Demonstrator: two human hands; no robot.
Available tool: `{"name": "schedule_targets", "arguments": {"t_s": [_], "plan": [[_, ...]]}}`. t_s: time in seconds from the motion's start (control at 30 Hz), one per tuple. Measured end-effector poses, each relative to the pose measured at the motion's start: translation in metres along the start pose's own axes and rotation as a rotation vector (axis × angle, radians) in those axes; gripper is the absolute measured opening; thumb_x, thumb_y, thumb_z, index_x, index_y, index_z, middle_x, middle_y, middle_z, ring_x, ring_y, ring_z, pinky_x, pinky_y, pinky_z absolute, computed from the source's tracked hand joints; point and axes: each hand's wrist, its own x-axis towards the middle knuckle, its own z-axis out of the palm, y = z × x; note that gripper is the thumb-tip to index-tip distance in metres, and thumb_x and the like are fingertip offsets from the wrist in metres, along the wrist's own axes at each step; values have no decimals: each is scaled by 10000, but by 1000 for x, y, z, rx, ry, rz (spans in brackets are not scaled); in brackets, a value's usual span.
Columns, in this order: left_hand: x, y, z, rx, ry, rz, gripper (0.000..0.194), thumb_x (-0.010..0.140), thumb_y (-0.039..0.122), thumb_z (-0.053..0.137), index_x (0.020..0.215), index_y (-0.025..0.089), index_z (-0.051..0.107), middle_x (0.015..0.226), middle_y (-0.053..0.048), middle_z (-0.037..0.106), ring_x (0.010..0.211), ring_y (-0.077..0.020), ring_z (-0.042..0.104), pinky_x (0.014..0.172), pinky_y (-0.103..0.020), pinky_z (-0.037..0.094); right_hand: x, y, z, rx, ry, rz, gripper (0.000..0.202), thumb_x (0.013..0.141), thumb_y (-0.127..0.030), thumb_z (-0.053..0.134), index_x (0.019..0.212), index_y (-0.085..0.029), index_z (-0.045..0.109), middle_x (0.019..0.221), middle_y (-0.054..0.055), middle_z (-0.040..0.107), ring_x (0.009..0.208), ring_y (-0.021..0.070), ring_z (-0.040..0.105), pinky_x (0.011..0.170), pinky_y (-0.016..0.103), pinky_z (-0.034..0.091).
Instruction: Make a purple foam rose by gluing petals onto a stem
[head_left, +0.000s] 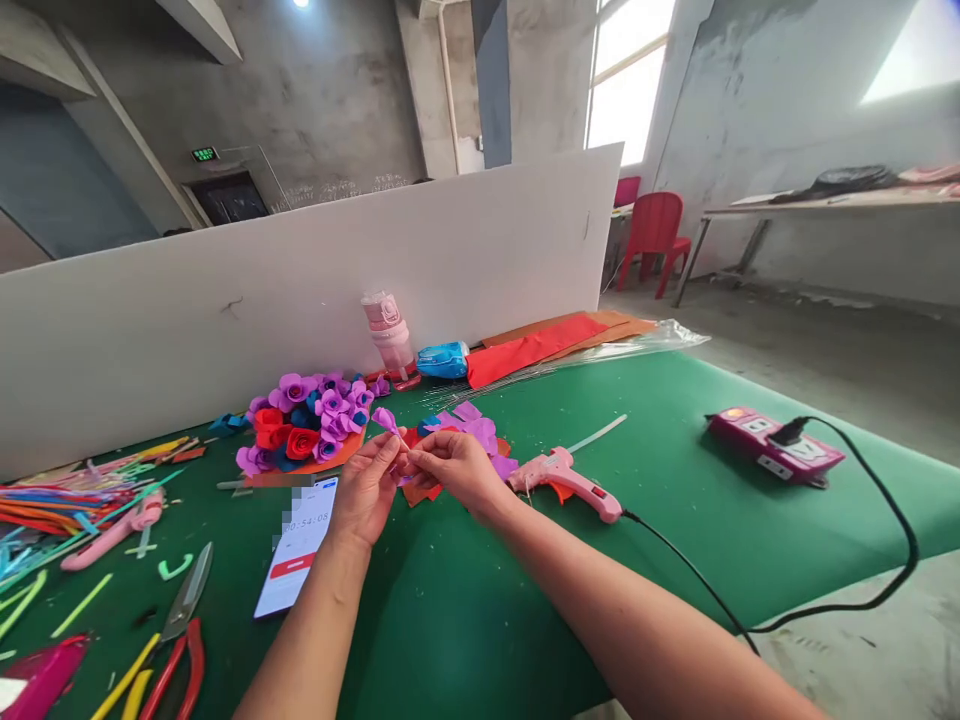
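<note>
Both hands meet over the middle of the green table. My left hand (pixel 369 480) is closed in a pinch on a small purple paper flower piece (pixel 385 420), which pokes up above the fingertips. My right hand (pixel 459 465) pinches at its lower end, where a thin pale strip shows between the fingers. Purple petals (pixel 480 430), with some red and blue pieces, lie just behind the right hand. Beside that wrist rests a pink glue gun (pixel 566 480) with a glue stick in its back. A heap of finished purple, red and blue flowers (pixel 311 420) sits beyond my left hand.
A phone (pixel 300 550) showing a timer lies by my left forearm. Scissors (pixel 187 595), red-handled pliers (pixel 176 670), a second glue gun (pixel 120 530) and colourful strips (pixel 60 510) are at left. A pink bottle (pixel 390 340) stands behind. The glue gun's cord (pixel 697 580) runs to a power strip (pixel 776 445).
</note>
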Motion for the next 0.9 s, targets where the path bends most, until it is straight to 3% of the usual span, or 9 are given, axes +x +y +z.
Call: {"name": "schedule_targets", "arguments": {"t_s": [0.37,0.9], "plan": [[7,-8,-3,-17,88,41,220,548,269,841,670,150,702,704,11,653,582,-67,554,532,-189,457,4,8,1,-16,-1,-36,334,618,-453,757,635,-160,598,579,7,654,496,106,599,500,222,485],[6,-7,-2,-8,92,25,210,570,267,827,689,144,704,683,7,640,586,-75,542,539,-208,457,3,6,2,-26,23,-27,336,612,-448,759,622,-159,589,560,-3,635,494,101,597,503,216,490]]}}
